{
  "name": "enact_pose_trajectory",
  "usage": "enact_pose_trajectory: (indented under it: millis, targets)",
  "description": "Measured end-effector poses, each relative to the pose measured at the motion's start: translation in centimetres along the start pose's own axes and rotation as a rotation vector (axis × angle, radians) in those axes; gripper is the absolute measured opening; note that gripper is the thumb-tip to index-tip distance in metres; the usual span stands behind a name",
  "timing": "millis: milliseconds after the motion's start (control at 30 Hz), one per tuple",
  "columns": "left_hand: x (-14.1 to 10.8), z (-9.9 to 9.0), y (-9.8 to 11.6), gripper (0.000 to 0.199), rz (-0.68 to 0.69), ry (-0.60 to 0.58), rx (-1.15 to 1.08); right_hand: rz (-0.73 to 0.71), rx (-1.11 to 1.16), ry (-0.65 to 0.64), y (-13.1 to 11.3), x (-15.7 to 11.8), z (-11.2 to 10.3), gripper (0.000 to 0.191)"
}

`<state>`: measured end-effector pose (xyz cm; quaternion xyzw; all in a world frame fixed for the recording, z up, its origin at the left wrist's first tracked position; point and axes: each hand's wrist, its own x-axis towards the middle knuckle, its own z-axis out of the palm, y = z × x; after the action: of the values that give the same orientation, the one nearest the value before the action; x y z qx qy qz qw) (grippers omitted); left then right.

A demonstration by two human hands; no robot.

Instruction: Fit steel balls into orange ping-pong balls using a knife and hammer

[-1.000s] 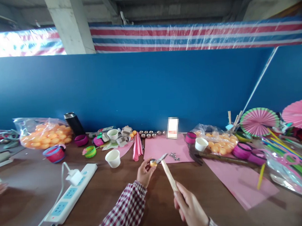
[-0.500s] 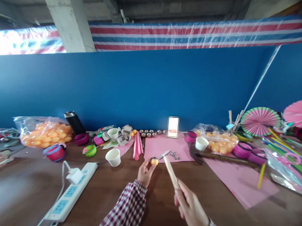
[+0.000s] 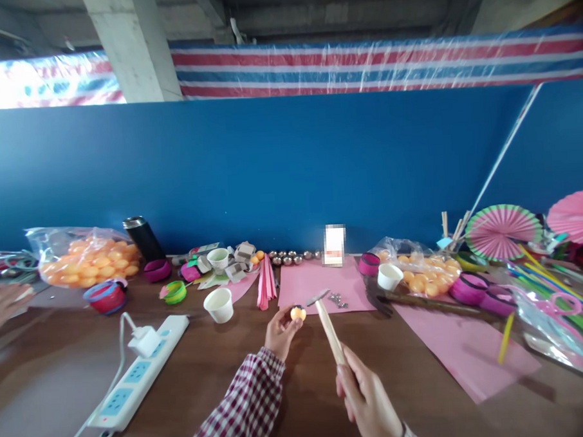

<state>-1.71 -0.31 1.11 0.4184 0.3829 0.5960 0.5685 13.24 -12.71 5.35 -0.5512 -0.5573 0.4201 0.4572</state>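
Note:
Between the fingertips of my left hand [image 3: 280, 335] is a small orange ball [image 3: 298, 313] with a dark, shiny part on its top. My right hand [image 3: 364, 396] grips the pale wooden handle of a hammer [image 3: 330, 329]. The hammer's metal head is just right of the ball, apart from it. Small metal pieces [image 3: 338, 300] lie on a pink sheet [image 3: 323, 278] beyond the hammer head. A row of shiny metal balls [image 3: 293, 258] sits behind, at the sheet's far edge.
A white power strip [image 3: 138, 373] and a paper cup [image 3: 218, 305] are on the left. Bagged orange balls [image 3: 90, 263] stand farther back. Another person's hand [image 3: 8, 305] shows at the far left. A second hammer [image 3: 435, 307] lies at right, near another cup [image 3: 389, 277].
The ball has turned in my left hand, showing more orange and less shiny metal. My right hand and the hammer have barely moved. The other person's hand has come farther into view.

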Motion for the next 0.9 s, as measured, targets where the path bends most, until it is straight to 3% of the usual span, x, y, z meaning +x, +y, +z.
enact_pose_trajectory:
  millis: [267,467,600,767,900]
  targets:
    - [0.2,-0.4,-0.3,0.043,0.013,-0.002,-0.007,0.030,0.005,-0.001,-1.1,-0.3,-0.4,0.046]
    - [0.1,-0.3,-0.3,0.042,-0.068,-0.008,-0.123,0.040,0.022,-0.064,-1.0,-0.2,-0.1,0.047]
    - [0.0,-0.2,0.0,0.040,-0.090,-0.017,-0.161,0.037,0.033,-0.003,-0.8,-0.1,0.1,0.046]
    - [0.1,-0.1,-0.2,0.037,-0.077,-0.005,-0.152,0.039,0.019,-0.052,-0.4,0.0,-0.2,0.045]
    - [0.2,-0.1,-0.3,0.039,-0.076,0.027,-0.134,0.022,0.028,-0.011,-0.8,0.1,-0.3,0.046]
